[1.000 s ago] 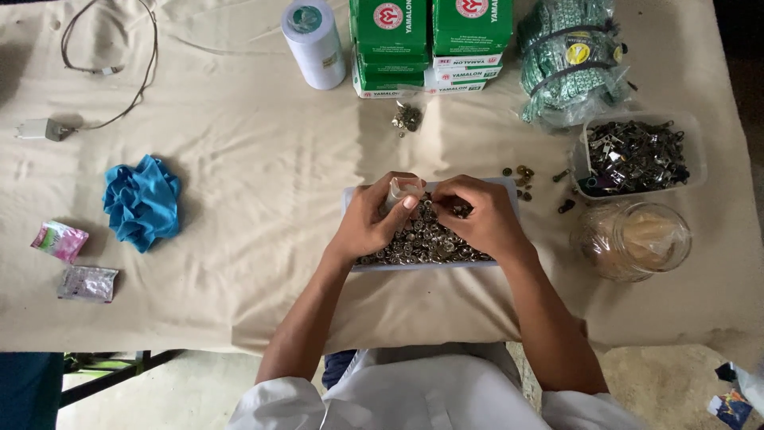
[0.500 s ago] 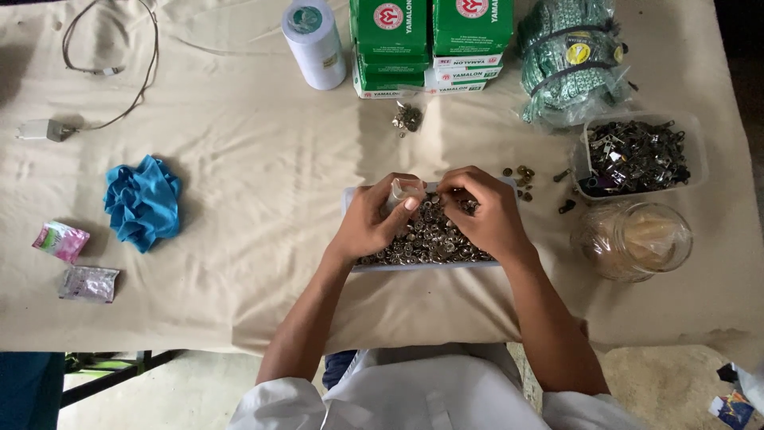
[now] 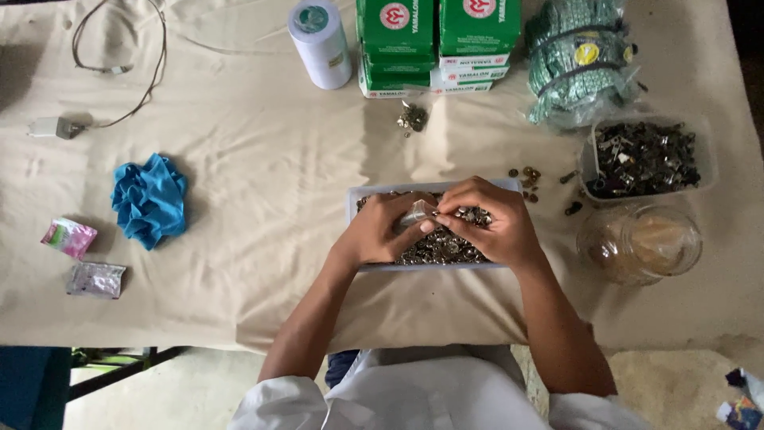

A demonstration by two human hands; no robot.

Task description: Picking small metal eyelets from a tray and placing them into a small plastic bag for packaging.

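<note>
Currently I see:
- left hand over the parts tray, fingers pinching a small clear bag
- right hand over same tray, fingertips closed on a tiny metal piece
- clear tub right of tray

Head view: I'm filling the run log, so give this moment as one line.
left hand: holds small clear bag | right hand: pinches at bag mouth | under both: tray of small metal parts | table: cloth-covered

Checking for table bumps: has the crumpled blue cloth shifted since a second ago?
No. The crumpled blue cloth lies the same way beside the pink packet.
</note>
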